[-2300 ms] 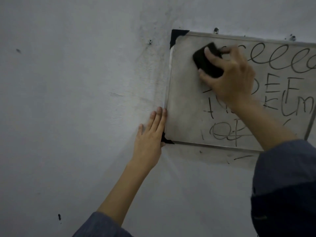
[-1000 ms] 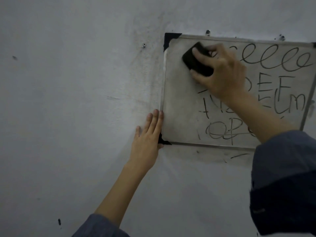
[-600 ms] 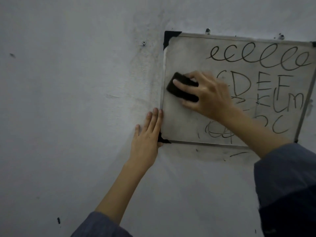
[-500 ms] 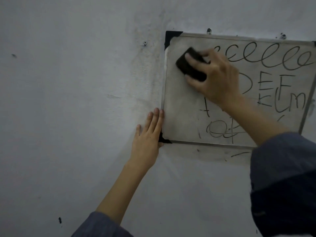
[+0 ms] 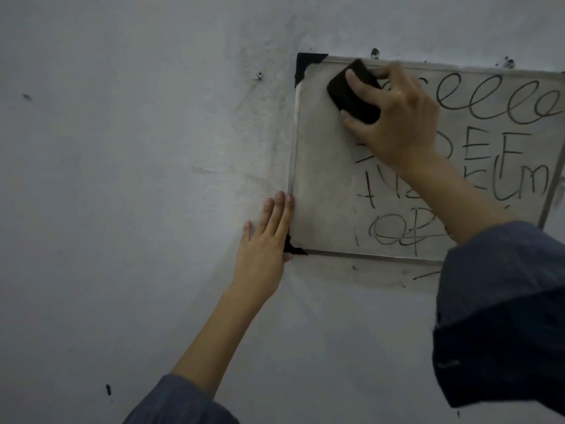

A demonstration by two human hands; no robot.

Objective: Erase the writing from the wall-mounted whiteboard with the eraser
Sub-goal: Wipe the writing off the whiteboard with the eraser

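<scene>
From the head view, I am looking at a scuffed grey wall [image 5: 122,179] with the whiteboard [image 5: 324,185] hanging toward two o'clock. My right hand [image 5: 397,123] is grasping the black eraser [image 5: 351,93], fingers curled over its back, and is pressing it flat against the board's upper left corner, just beside the black corner cap [image 5: 305,64]. My left hand [image 5: 263,249] is lying flat with fingers straight on the wall, its fingertips touching the board's left frame near the lower corner, bracing it. The strip under the eraser is reading as smeared clean; the writing [image 5: 495,154] is lying from three to five o'clock of the fingers. The eraser's long axis is running from eleven toward five o'clock. I am judging the next strokes need to travel rightward and down, with the right hand alone able to reach.
</scene>
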